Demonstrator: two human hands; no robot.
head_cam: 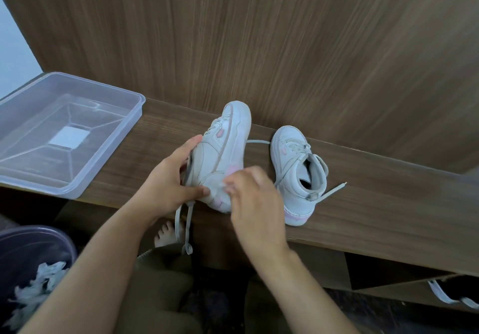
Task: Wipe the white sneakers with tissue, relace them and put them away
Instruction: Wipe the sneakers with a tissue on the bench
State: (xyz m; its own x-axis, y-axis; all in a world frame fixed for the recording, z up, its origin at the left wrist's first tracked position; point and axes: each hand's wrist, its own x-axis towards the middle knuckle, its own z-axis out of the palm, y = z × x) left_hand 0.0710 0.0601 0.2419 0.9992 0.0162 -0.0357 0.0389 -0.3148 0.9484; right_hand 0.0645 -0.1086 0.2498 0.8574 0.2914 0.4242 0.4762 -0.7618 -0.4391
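Two white sneakers with pink accents sit on a wooden shelf (363,217). The left sneaker (223,149) is tipped on its side, sole facing right, and my left hand (171,178) grips it around the collar and heel. Its loose laces (185,227) hang over the shelf's front edge. My right hand (251,196) is blurred at the sneaker's heel, fingers bent against it; whether it holds a tissue is unclear. The right sneaker (295,175) stands upright beside it, its laces (334,190) loose and trailing on the shelf.
An empty clear plastic box (121,137) rests at the shelf's left end. A dark bin (33,258) with crumpled white tissues stands at lower left. A wood panel wall rises behind the shelf. My bare foot (166,235) shows below, and striped footwear (445,297) lies at lower right.
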